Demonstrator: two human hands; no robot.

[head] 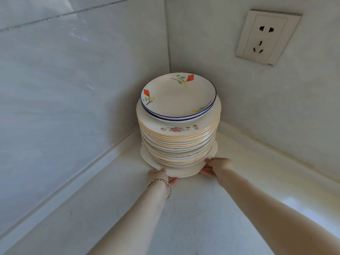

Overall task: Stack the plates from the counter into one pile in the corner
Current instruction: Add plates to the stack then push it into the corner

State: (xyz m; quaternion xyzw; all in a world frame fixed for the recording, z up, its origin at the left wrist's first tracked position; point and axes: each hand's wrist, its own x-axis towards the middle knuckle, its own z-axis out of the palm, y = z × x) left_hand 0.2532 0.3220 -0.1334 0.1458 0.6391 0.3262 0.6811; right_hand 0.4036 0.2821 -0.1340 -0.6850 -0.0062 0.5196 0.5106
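Pile of plates (177, 140) is seated on the counter (193, 208) directly in front of the wall corner seam (168, 43), close to both walls; contact with either cannot be told. Two blue-rimmed plates (178, 94) are topmost, gold-rimmed ones are beneath, and one wider bottom plate (184, 173) is at the base, its rim projecting on the side away from the seam. That rim is gripped by both hands: left hand (161, 175) with fingers curled under the edge, right hand (216, 166) likewise, thumb on top. Whether the base is lifted or resting cannot be told. Judged step: final positioning of the full pile toward the seam; stacking itself looks done as far as the view shows. A slow, level push or set-down is called for next, with equal force from both sides, then fingers slid out without the base being tilted. The pile is tall and the upper plates are slightly off-centre, so jerks are to be avoided. Wall outlet (266, 37) is mounted up and right of the seam.
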